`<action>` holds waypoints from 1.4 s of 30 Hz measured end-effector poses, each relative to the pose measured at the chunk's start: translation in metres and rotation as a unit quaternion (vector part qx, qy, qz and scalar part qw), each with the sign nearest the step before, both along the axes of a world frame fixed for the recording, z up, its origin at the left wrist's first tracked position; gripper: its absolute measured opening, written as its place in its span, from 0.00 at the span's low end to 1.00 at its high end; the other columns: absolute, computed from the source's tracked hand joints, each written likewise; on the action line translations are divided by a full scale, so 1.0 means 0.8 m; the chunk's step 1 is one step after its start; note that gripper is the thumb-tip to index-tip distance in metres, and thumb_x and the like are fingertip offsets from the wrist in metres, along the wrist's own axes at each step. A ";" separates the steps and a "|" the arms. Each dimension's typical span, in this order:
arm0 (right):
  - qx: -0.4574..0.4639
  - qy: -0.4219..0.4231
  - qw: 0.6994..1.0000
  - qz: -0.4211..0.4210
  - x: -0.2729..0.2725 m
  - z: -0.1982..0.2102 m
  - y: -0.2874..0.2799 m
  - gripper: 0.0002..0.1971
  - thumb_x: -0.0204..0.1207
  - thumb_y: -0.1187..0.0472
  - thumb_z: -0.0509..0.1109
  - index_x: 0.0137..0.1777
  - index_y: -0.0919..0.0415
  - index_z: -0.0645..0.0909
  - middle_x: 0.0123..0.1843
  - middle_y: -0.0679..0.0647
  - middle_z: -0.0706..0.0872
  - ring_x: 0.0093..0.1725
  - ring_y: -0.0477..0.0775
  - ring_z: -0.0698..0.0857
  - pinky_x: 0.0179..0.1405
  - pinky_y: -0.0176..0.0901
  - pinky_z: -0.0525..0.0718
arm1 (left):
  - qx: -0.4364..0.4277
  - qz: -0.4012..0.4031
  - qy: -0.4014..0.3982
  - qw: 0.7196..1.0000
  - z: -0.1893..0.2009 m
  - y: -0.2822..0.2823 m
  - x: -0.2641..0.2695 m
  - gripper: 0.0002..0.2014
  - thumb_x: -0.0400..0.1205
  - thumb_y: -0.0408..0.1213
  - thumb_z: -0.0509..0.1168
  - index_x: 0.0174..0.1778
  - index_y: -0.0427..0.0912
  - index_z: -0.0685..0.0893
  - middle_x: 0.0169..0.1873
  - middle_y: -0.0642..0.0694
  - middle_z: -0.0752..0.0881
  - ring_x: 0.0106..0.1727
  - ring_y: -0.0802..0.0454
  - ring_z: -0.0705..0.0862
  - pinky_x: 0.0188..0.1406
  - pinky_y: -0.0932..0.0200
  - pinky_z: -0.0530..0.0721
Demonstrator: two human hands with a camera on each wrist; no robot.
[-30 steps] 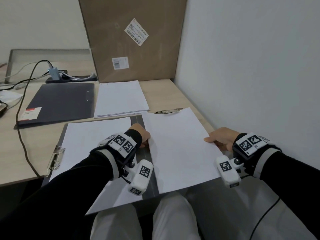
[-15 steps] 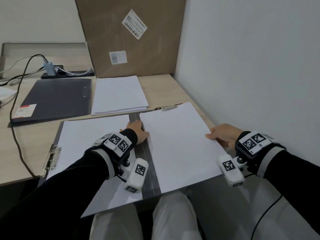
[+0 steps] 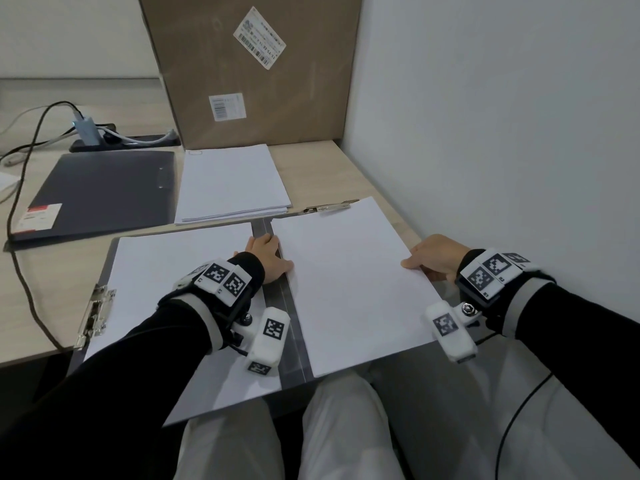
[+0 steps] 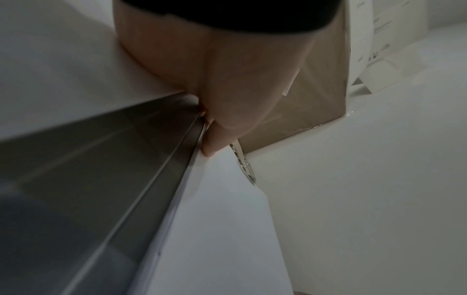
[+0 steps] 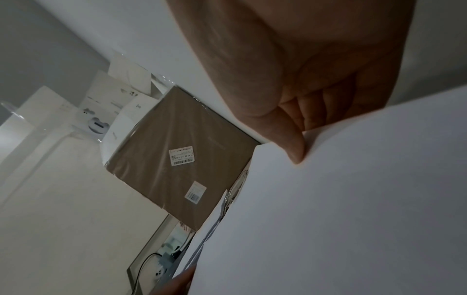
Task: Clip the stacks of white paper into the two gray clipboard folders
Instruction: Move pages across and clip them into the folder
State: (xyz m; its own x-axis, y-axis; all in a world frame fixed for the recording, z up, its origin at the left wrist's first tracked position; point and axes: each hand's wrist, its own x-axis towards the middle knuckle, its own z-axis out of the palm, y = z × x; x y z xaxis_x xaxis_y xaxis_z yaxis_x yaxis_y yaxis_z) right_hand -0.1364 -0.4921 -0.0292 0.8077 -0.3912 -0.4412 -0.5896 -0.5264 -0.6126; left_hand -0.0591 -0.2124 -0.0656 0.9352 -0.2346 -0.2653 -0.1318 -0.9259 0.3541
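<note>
An open gray clipboard folder (image 3: 275,296) lies before me, partly over the desk's near edge. Its left half carries a white paper stack (image 3: 166,271) under a metal clip (image 3: 95,317). A second paper stack (image 3: 349,282) lies on the right half, its far edge at another clip (image 3: 329,206). My left hand (image 3: 277,261) holds this stack's left edge by the spine, thumb on top (image 4: 209,147). My right hand (image 3: 415,265) pinches the right edge, thumb (image 5: 295,155) above, fingers beneath. A closed dark gray folder (image 3: 100,192) and a loose paper stack (image 3: 232,183) lie farther back.
A big cardboard box (image 3: 249,71) stands upright at the back. A white wall (image 3: 485,133) runs close along the right. Cables and a power adapter (image 3: 85,129) sit at the back left; one black cable (image 3: 20,271) trails over the desk edge.
Both hands have slid the right stack away from me, up to the clip at the folder's far edge. My left hand has moved farther along the spine.
</note>
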 end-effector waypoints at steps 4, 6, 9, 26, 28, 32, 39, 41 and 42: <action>-0.030 -0.013 0.999 0.009 0.002 0.000 0.004 0.19 0.72 0.68 0.71 0.24 0.62 0.67 0.28 0.59 0.75 0.37 0.59 0.77 0.41 0.48 0.76 | 0.008 -0.004 -0.001 1.000 0.004 -0.002 -0.004 0.34 0.82 0.47 0.59 0.81 0.37 0.58 0.83 0.45 0.56 0.83 0.44 0.52 0.82 0.44 0.56; -0.048 -0.020 0.998 0.021 0.004 0.001 0.006 0.15 0.71 0.69 0.71 0.26 0.64 0.70 0.34 0.62 0.78 0.40 0.59 0.79 0.44 0.50 0.80 | 0.007 -0.006 -0.002 1.000 0.004 -0.002 -0.004 0.35 0.82 0.48 0.59 0.82 0.38 0.57 0.83 0.45 0.55 0.84 0.44 0.51 0.83 0.44 0.55; -0.071 -0.048 0.996 0.027 0.004 0.001 0.007 0.04 0.68 0.70 0.71 0.37 0.73 0.81 0.40 0.70 0.84 0.40 0.58 0.81 0.57 0.58 0.84 | 0.001 -0.008 0.002 1.000 0.004 -0.001 -0.003 0.33 0.81 0.48 0.60 0.81 0.39 0.59 0.82 0.44 0.57 0.83 0.42 0.52 0.82 0.44 0.56; -0.013 -0.094 0.995 0.016 0.004 -0.011 -0.001 0.13 0.69 0.70 0.73 0.54 0.65 0.86 0.60 0.64 0.87 0.61 0.63 0.85 0.68 0.56 0.80 | -0.004 -0.001 0.021 1.000 0.003 0.001 0.002 0.29 0.83 0.50 0.55 0.77 0.38 0.65 0.78 0.43 0.64 0.80 0.39 0.56 0.80 0.43 0.59; -0.012 -0.084 0.996 0.026 0.005 -0.012 -0.002 0.16 0.70 0.69 0.72 0.59 0.66 0.85 0.62 0.62 0.86 0.63 0.62 0.84 0.69 0.55 0.79 | 0.002 -0.001 0.018 1.000 0.003 0.000 0.002 0.30 0.83 0.51 0.55 0.78 0.38 0.64 0.79 0.44 0.63 0.81 0.40 0.56 0.80 0.43 0.59; 0.021 -0.084 0.996 0.018 0.004 -0.010 -0.004 0.17 0.72 0.71 0.70 0.62 0.67 0.83 0.62 0.63 0.86 0.59 0.60 0.85 0.71 0.51 0.78 | 0.015 -0.006 0.013 1.000 0.005 -0.001 0.000 0.32 0.84 0.51 0.54 0.81 0.39 0.59 0.82 0.45 0.58 0.82 0.42 0.53 0.82 0.44 0.57; 0.050 -0.093 0.994 0.025 -0.004 -0.006 -0.001 0.19 0.76 0.71 0.68 0.67 0.70 0.79 0.63 0.63 0.84 0.58 0.58 0.84 0.70 0.50 0.78 | -0.007 0.008 0.014 1.000 0.010 -0.001 -0.006 0.31 0.83 0.51 0.55 0.79 0.39 0.63 0.79 0.45 0.63 0.81 0.41 0.57 0.80 0.44 0.60; 0.040 -0.108 0.993 0.035 -0.009 -0.004 0.002 0.20 0.76 0.69 0.68 0.69 0.68 0.78 0.68 0.62 0.82 0.66 0.59 0.82 0.73 0.51 0.76 | -0.021 0.018 0.014 1.000 0.011 -0.002 -0.009 0.30 0.83 0.50 0.56 0.78 0.38 0.64 0.79 0.44 0.64 0.80 0.42 0.58 0.80 0.44 0.61; 0.030 -0.116 0.992 0.041 -0.013 -0.002 0.003 0.22 0.77 0.67 0.68 0.71 0.68 0.76 0.69 0.61 0.81 0.69 0.59 0.80 0.75 0.50 0.74 | -0.032 0.024 0.016 0.999 0.013 -0.002 -0.010 0.29 0.83 0.49 0.57 0.77 0.37 0.65 0.79 0.44 0.65 0.80 0.42 0.58 0.80 0.44 0.61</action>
State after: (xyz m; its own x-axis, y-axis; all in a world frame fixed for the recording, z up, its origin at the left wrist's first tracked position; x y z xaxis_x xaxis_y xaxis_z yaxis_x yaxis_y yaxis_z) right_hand -0.1465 -0.4895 -0.0309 0.9184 -0.2986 -0.2595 -0.3852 -0.5261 -0.7582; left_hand -0.0668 -0.2137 -0.0551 0.9368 -0.2076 -0.2817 -0.0756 -0.9061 0.4162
